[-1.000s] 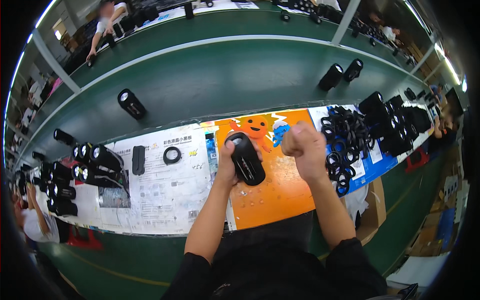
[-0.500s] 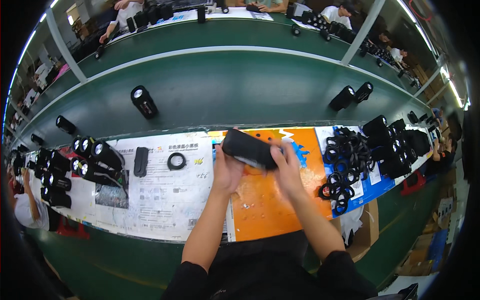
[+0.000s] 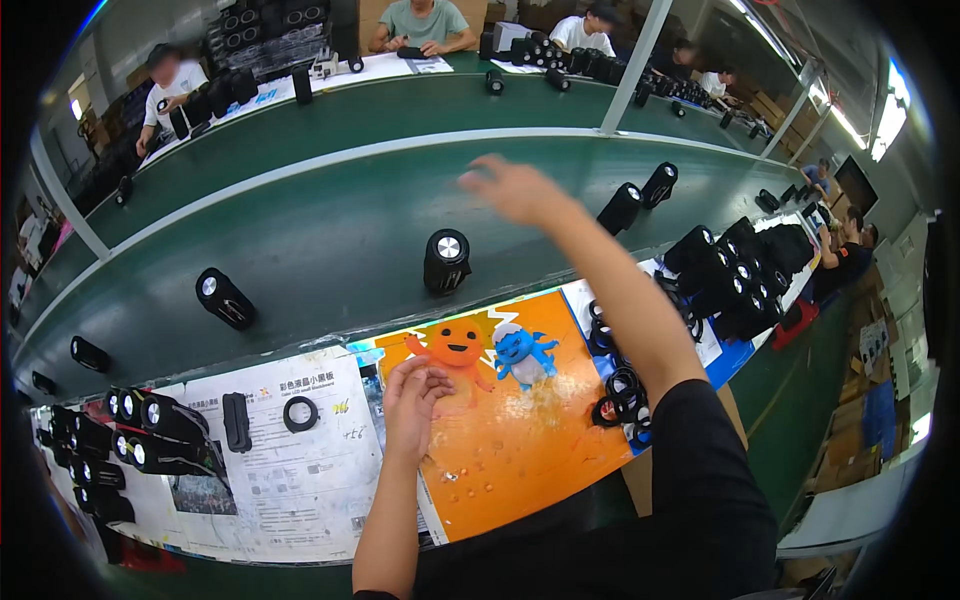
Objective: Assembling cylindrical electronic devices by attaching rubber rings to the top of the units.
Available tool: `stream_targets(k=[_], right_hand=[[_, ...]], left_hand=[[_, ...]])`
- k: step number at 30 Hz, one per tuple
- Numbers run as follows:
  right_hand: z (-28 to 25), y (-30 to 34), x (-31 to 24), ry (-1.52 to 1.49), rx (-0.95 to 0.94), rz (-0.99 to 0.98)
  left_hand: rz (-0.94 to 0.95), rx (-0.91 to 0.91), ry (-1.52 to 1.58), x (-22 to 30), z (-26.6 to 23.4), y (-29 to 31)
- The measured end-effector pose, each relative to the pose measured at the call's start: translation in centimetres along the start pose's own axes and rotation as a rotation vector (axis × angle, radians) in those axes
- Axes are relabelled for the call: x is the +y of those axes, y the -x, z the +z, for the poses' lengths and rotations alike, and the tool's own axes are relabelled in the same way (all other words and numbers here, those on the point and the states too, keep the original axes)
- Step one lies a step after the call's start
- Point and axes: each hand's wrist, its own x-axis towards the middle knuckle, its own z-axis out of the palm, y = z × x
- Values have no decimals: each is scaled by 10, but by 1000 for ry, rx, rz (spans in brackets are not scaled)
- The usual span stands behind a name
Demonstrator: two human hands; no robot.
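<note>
A black cylindrical speaker [image 3: 447,262] with a silver round end stands upright on the green conveyor belt in front of me. My right hand [image 3: 512,190] is stretched over the belt, above and to the right of that speaker and apart from it. Its fingers are extended, somewhat blurred, and hold nothing. Over the left edge of the orange board [image 3: 520,440], my left hand [image 3: 413,400] hovers with loosely bent fingers, apart and empty. Left of it, a black ring [image 3: 300,414] and an oblong black part [image 3: 237,422] lie on the white printed board [image 3: 300,500].
More speakers stand along the belt [image 3: 330,260]. Clustered speakers [image 3: 160,430] fill the left of the bench, and others [image 3: 740,275] crowd its right end beside a heap of black rings [image 3: 625,395]. A metal rail [image 3: 370,150] runs beyond; people sit across the line.
The speaker I held in both hands now stands on the belt, released. My right hand has moved forward over the belt; my left stays near the board. The view has shifted right.
</note>
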Motion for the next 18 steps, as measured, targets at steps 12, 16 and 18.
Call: stream_targets(k=[12,16,18], right_hand=[[-88,74,250,511,30,290],[-98,120,108,426,-88,93],[-94,153,55,227,-150,-89]], left_hand=[[-15,-39,-55,2,3,-1],[26,-118,-287,-2,3,8],[214,-194,-550,0,18,14]])
